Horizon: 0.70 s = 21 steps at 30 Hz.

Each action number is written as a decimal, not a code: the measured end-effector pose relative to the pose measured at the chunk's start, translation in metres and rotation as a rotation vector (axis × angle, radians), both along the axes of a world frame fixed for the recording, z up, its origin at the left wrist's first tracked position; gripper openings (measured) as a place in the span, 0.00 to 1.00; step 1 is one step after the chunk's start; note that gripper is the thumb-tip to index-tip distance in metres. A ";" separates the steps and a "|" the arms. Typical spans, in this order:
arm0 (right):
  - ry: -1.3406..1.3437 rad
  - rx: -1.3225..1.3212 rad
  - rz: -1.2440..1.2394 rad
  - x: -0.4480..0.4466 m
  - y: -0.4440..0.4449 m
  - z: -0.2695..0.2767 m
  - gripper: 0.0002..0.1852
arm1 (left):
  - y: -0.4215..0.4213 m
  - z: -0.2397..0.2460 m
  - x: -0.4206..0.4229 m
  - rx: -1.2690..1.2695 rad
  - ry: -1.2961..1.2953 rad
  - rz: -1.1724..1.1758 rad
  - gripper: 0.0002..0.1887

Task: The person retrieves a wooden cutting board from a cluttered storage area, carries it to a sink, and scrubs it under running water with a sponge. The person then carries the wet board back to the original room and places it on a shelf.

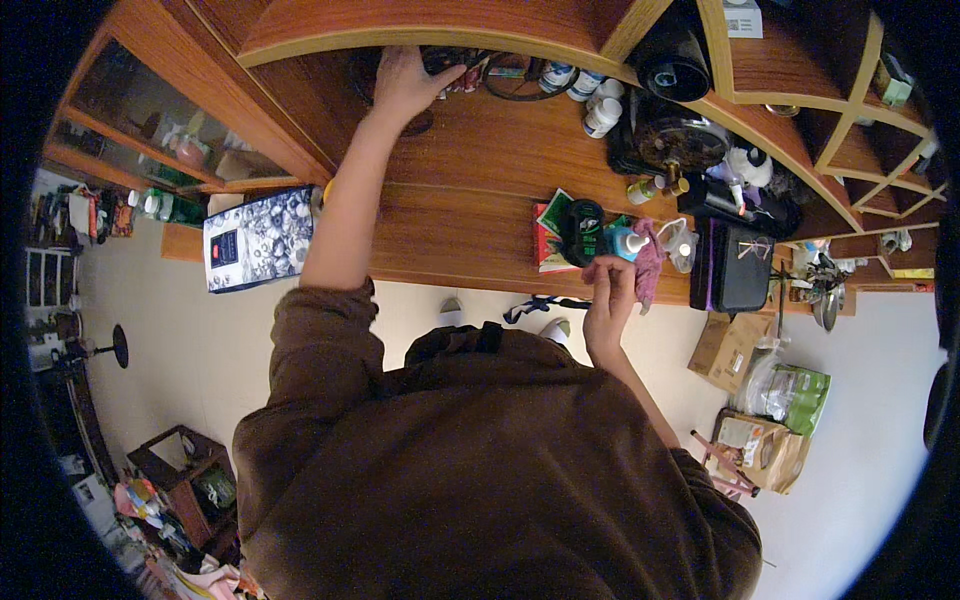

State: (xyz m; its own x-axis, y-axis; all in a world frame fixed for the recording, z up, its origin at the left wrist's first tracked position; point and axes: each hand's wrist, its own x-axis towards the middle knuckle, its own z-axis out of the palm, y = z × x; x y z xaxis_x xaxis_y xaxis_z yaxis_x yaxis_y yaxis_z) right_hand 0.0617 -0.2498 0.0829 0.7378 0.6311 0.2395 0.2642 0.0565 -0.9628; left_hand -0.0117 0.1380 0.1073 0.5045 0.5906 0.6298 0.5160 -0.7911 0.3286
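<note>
At the back left of the wooden desk (465,172), my left hand (409,82) reaches under the shelf edge beside dark items; its thumb is spread, and its fingertips are partly hidden. Over the desk's front edge at the right, my right hand (609,300) has curled fingers, close to a pink cloth (646,262); whether it holds part of a cloth is unclear. Just beyond that hand lie a black oval container (582,231), a blue pump bottle (621,244) and red and green packets (549,251). White pill bottles (602,118) stand near the back.
A patterned blue and white bag (259,240) stands left of the desk. Black cases (739,262) and small bottles (643,190) occupy its right side, below wooden shelving (795,97). Cardboard boxes (726,352) and bags sit on the floor at the right.
</note>
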 end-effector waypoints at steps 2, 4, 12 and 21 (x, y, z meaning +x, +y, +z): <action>0.023 0.002 0.001 -0.003 -0.001 -0.002 0.04 | 0.022 0.001 0.006 -0.062 0.088 -0.157 0.46; 0.014 -0.035 -0.029 -0.005 -0.004 -0.002 0.03 | 0.038 0.001 0.011 -0.175 0.250 -0.244 0.52; 0.000 -0.090 -0.007 -0.004 -0.015 -0.002 0.03 | 0.062 0.015 0.019 -0.569 0.516 -0.435 0.51; -0.015 -0.116 -0.003 -0.001 -0.013 0.001 0.03 | 0.037 -0.004 0.021 -0.408 0.132 -0.267 0.44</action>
